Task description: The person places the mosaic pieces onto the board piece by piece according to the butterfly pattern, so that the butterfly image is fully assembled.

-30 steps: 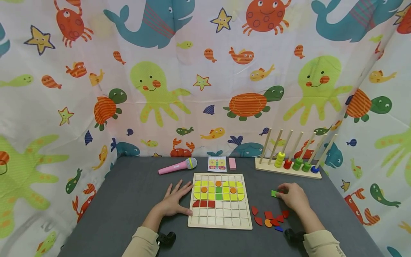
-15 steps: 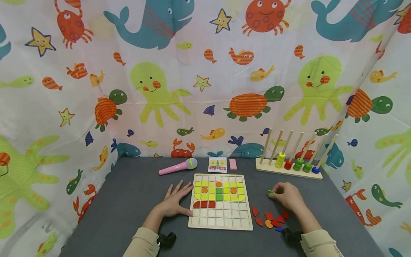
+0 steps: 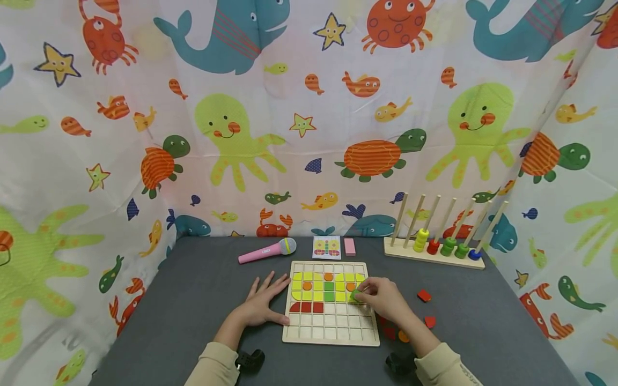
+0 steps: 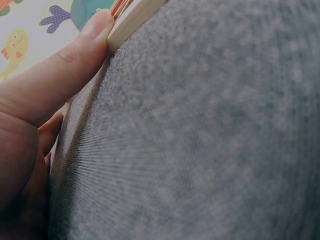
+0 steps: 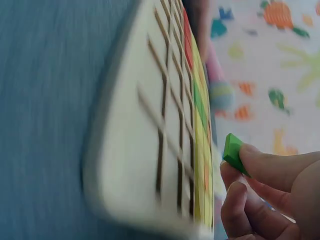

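A wooden grid board (image 3: 340, 335) bears yellow, orange, green and red tiles in its upper and middle cells. My right hand (image 3: 386, 300) pinches a small green tile (image 5: 233, 151) between thumb and fingers, over the right part of the board. In the right wrist view the tile is held above the board's surface. My left hand (image 3: 260, 303) lies spread on the table at the board's left side, its thumb (image 4: 65, 65) against the wooden edge. Loose red pieces (image 3: 429, 321) and an orange disc (image 3: 403, 336) lie right of the board, some hidden by my right arm.
Behind the board lie a pink toy microphone (image 3: 265, 251), a pattern card (image 3: 326, 247) and a pink block (image 3: 350, 246). A peg stand (image 3: 434, 254) with coloured rings stands at the back right. A red piece (image 3: 424, 295) lies in front of it. A printed curtain (image 3: 299, 161) encloses the table.
My right hand has carried the green tile left from the table's right side to over the board. A red piece is uncovered where it was. The left hand stays put.
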A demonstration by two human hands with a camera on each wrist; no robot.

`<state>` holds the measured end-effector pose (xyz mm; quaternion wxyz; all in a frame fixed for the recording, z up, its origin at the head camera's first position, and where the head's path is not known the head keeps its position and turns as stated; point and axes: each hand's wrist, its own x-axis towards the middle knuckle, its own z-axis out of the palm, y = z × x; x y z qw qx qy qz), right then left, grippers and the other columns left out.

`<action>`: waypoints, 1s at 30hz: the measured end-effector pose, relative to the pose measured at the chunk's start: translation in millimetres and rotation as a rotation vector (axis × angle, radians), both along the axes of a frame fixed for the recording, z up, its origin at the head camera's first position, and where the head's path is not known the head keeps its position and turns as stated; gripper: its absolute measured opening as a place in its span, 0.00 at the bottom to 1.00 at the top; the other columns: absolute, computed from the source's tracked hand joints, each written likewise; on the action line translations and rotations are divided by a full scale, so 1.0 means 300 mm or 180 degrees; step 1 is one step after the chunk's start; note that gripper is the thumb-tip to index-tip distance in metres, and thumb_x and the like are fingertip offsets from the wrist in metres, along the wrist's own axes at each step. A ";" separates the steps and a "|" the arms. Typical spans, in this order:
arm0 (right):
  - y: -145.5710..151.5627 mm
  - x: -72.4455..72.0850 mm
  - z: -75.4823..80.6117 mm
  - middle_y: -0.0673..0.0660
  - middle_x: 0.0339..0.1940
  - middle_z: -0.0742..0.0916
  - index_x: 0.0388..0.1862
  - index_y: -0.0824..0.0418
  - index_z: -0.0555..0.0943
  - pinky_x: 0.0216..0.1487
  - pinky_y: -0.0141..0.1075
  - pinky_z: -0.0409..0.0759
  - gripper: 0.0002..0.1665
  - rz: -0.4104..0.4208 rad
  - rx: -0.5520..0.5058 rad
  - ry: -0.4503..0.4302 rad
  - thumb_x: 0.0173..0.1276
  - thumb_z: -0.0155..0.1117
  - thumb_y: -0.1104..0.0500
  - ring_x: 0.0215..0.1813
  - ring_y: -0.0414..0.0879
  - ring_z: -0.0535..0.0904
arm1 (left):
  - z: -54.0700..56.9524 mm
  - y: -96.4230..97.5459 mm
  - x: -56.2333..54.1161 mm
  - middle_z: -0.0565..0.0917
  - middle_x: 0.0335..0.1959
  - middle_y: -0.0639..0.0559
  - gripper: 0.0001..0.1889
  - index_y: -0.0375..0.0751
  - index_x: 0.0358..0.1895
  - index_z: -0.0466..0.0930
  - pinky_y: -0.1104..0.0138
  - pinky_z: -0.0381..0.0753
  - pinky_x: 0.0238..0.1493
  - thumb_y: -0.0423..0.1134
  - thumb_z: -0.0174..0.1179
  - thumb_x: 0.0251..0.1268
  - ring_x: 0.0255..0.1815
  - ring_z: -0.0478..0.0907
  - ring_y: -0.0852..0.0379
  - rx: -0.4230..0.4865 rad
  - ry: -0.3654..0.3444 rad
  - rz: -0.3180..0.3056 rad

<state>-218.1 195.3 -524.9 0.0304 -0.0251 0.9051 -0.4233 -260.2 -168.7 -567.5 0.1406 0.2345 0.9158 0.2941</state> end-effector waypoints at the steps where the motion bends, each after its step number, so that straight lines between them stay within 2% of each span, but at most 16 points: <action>1: -0.025 0.004 -0.002 0.48 0.26 0.86 0.36 0.56 0.86 0.28 0.35 0.76 0.06 0.0089 -0.0023 0.0032 0.63 0.75 0.57 0.27 0.43 0.78 | 0.000 0.000 0.000 0.51 0.84 0.59 0.59 0.61 0.82 0.52 0.38 0.21 0.76 0.69 0.73 0.45 0.85 0.31 0.44 0.0006 -0.0001 0.0002; 5: -0.112 0.014 -0.012 0.46 0.27 0.85 0.33 0.53 0.87 0.30 0.34 0.76 0.04 0.0408 0.0028 0.0155 0.63 0.75 0.57 0.29 0.42 0.78 | 0.002 0.001 0.000 0.51 0.83 0.58 0.59 0.60 0.82 0.53 0.38 0.21 0.76 0.69 0.73 0.44 0.85 0.31 0.43 0.0021 0.0000 0.0012; 8: -0.157 0.015 -0.019 0.46 0.28 0.83 0.31 0.52 0.87 0.31 0.33 0.76 0.03 0.0525 0.0052 0.0182 0.63 0.75 0.58 0.31 0.42 0.76 | 0.005 0.003 0.002 0.51 0.83 0.58 0.59 0.60 0.82 0.53 0.37 0.21 0.76 0.69 0.73 0.44 0.85 0.31 0.42 0.0021 0.0003 0.0006; 12: -0.196 0.014 -0.027 0.46 0.27 0.82 0.32 0.54 0.87 0.31 0.34 0.76 0.04 0.0516 0.0103 0.0186 0.61 0.77 0.59 0.31 0.43 0.75 | 0.007 0.002 0.005 0.51 0.83 0.57 0.59 0.59 0.82 0.53 0.37 0.21 0.76 0.69 0.74 0.44 0.85 0.31 0.42 0.0032 0.0011 -0.0005; 16: -0.213 0.012 -0.031 0.44 0.26 0.82 0.31 0.53 0.87 0.33 0.34 0.76 0.05 0.0507 0.0291 0.0228 0.61 0.77 0.57 0.31 0.42 0.75 | 0.008 0.001 0.008 0.51 0.84 0.57 0.59 0.59 0.82 0.53 0.37 0.21 0.76 0.68 0.74 0.45 0.85 0.31 0.42 0.0050 0.0011 -0.0007; 23: -0.219 -0.001 -0.027 0.43 0.29 0.85 0.32 0.51 0.91 0.38 0.39 0.79 0.03 0.0541 0.0586 0.0243 0.59 0.78 0.55 0.35 0.41 0.77 | 0.010 -0.001 0.008 0.51 0.84 0.56 0.59 0.58 0.82 0.53 0.37 0.21 0.76 0.68 0.74 0.45 0.85 0.32 0.42 0.0065 0.0019 -0.0019; 26: -0.221 -0.006 -0.031 0.42 0.29 0.85 0.32 0.50 0.91 0.40 0.39 0.79 0.03 0.0542 0.0635 0.0233 0.59 0.78 0.55 0.37 0.40 0.77 | 0.010 -0.001 0.009 0.51 0.84 0.56 0.59 0.59 0.82 0.53 0.37 0.21 0.76 0.68 0.74 0.45 0.85 0.31 0.42 0.0055 0.0015 -0.0020; 30: -0.211 -0.005 -0.033 0.42 0.28 0.84 0.32 0.50 0.90 0.37 0.38 0.78 0.04 0.0480 0.0561 0.0250 0.60 0.78 0.54 0.34 0.40 0.76 | 0.009 0.001 0.008 0.51 0.84 0.57 0.59 0.59 0.82 0.53 0.37 0.21 0.76 0.69 0.73 0.45 0.85 0.31 0.42 0.0044 0.0009 -0.0013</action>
